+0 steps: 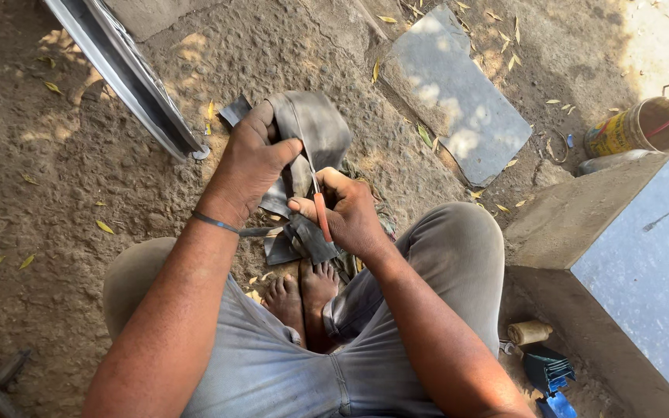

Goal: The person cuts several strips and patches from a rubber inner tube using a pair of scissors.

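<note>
My left hand (253, 159) grips a folded piece of dark grey rubber inner tube (319, 128), holding it up over my bare feet (303, 290). My right hand (350, 217) is closed around a pair of scissors with an orange handle (323, 217), whose blade runs up into the rubber. More dark rubber scraps (296, 244) hang and lie below the hands. I squat on dirt ground with my knees apart.
A metal wheel rim (129, 73) crosses the upper left. A flat grey slab (458, 97) lies ahead on the right. A yellow can (632, 128) sits beside a concrete block (574, 213). A small roll (530, 333) and blue object (549, 371) lie by my right leg.
</note>
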